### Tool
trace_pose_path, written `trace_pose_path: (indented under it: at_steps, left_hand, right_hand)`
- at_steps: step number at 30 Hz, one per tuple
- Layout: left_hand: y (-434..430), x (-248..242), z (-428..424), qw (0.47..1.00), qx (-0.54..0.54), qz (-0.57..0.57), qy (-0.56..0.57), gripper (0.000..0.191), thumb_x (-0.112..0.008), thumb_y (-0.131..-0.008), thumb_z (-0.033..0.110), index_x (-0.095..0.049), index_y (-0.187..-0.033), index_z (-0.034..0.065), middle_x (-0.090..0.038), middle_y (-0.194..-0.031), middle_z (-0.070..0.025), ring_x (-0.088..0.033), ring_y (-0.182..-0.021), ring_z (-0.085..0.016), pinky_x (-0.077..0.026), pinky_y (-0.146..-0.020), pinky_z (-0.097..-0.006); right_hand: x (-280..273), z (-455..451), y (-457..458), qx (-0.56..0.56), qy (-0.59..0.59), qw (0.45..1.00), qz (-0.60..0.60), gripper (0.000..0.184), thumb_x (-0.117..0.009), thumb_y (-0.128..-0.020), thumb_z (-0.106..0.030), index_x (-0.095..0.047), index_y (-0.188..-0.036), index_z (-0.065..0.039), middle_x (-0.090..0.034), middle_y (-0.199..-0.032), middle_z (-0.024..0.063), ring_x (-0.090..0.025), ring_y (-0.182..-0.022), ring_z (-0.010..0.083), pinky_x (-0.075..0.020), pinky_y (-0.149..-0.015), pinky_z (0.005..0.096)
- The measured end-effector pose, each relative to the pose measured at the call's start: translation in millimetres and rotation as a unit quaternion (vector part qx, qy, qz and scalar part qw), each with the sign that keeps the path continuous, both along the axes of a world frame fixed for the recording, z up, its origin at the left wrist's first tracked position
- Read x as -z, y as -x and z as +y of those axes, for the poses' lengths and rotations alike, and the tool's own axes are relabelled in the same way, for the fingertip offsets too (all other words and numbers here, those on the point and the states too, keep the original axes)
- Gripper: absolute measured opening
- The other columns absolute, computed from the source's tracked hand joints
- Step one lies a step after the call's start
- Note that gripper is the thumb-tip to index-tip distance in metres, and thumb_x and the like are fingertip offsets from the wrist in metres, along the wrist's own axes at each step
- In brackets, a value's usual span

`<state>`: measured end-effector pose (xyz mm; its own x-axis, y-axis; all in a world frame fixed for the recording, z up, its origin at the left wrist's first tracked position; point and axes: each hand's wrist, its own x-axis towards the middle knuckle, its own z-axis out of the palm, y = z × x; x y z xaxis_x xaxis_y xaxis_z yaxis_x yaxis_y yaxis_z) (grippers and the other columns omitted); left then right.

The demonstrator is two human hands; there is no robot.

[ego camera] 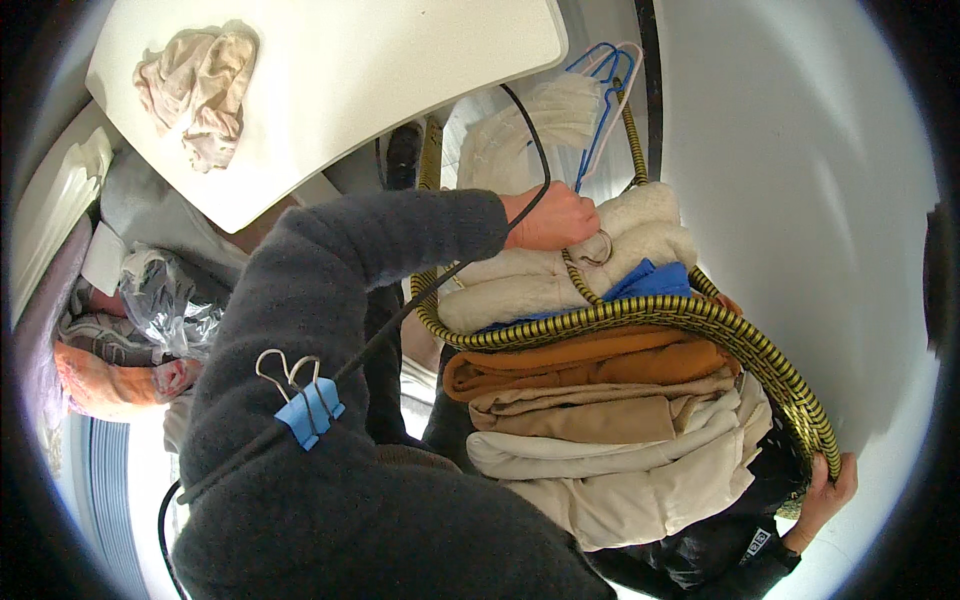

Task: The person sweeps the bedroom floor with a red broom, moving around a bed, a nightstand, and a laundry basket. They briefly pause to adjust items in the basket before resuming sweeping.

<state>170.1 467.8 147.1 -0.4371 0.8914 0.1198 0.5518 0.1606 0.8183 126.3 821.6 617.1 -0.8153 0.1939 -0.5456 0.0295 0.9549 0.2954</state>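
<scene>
My left hand (553, 216), in a grey knit sleeve, is closed around a gold-and-black woven handle (576, 279) beside a metal hook (600, 251). Under it lies cream fleece fabric (517, 289), with blue cloth (649, 281) at its near side. Blue and pink hangers (609, 71) project beyond my knuckles. At the right, my right hand (829, 487) grips the woven basket rim (795, 409). Between that rim and my body are folded garments: orange-brown (585, 364), tan (592, 418) and cream (637, 510). Whether the weave belongs to one basket or two, I cannot tell.
A white tabletop (360, 90) at upper left bears a crumpled beige cloth (199, 94). A pale wall (787, 187) rises on the right. Clear plastic (169, 300) and an orange cloth (112, 379) lie at left. A black cable (420, 300), clipped by a blue binder clip (310, 412), crosses my left arm.
</scene>
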Motion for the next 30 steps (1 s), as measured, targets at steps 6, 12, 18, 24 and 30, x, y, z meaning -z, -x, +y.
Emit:
trace_pose_path:
  at_steps: [6,12,18,24,30]
  left_hand:
    - [-11,-5,8,0.999,-0.024,-0.029,-0.021,0.013,-0.059,-0.072,0.013,-0.052,-0.079,0.0047,-0.054,-0.072,-0.0081,-0.06,-0.059,-0.024,-0.048,-0.047,-0.0367]
    - [-16,-8,13,0.998,-0.03,-0.055,0.005,0.014,-0.059,-0.073,0.013,-0.052,-0.082,0.0039,-0.054,-0.074,-0.0096,-0.06,-0.06,-0.028,-0.049,-0.052,-0.0382]
    - [-21,-9,17,0.997,-0.044,-0.07,-0.004,0.01,-0.057,-0.075,0.011,-0.052,-0.081,0.0036,-0.054,-0.073,-0.0102,-0.061,-0.063,-0.028,-0.049,-0.051,-0.0384]
    - [-20,-7,18,0.997,-0.028,-0.077,-0.016,0.01,-0.056,-0.076,0.01,-0.051,-0.082,0.004,-0.054,-0.076,-0.0107,-0.061,-0.065,-0.029,-0.05,-0.054,-0.0395]
    - [-6,-9,9,0.991,0.019,-0.132,-0.017,0.014,-0.056,-0.081,0.014,-0.049,-0.088,0.0038,-0.053,-0.079,-0.0123,-0.06,-0.066,-0.033,-0.049,-0.056,-0.0421]
  right_hand:
    - [-2,1,0,-0.004,-0.002,1.0,0.002,0.043,-0.068,-0.084,-0.034,-0.046,-0.075,0.002,-0.041,-0.066,0.0122,-0.042,-0.059,0.0274,-0.0336,-0.054,0.038]
    - [1,0,2,-0.031,-0.01,0.999,-0.01,0.042,-0.069,-0.083,-0.031,-0.045,-0.073,0.002,-0.04,-0.065,0.0118,-0.04,-0.059,0.026,-0.0331,-0.053,0.0368]
    - [1,-4,3,0.017,-0.007,1.0,0.001,0.04,-0.07,-0.081,-0.024,-0.042,-0.072,0.003,-0.039,-0.065,0.0126,-0.038,-0.058,0.0274,-0.0323,-0.053,0.0364]
    - [1,2,2,0.011,0.01,1.0,0.011,0.038,-0.07,-0.081,-0.023,-0.043,-0.072,0.002,-0.039,-0.064,0.013,-0.038,-0.058,0.0282,-0.0325,-0.053,0.0371]
    - [1,1,3,0.006,0.001,1.0,-0.003,0.04,-0.068,-0.083,-0.028,-0.044,-0.072,0.002,-0.041,-0.064,0.0135,-0.04,-0.057,0.029,-0.033,-0.053,0.0379]
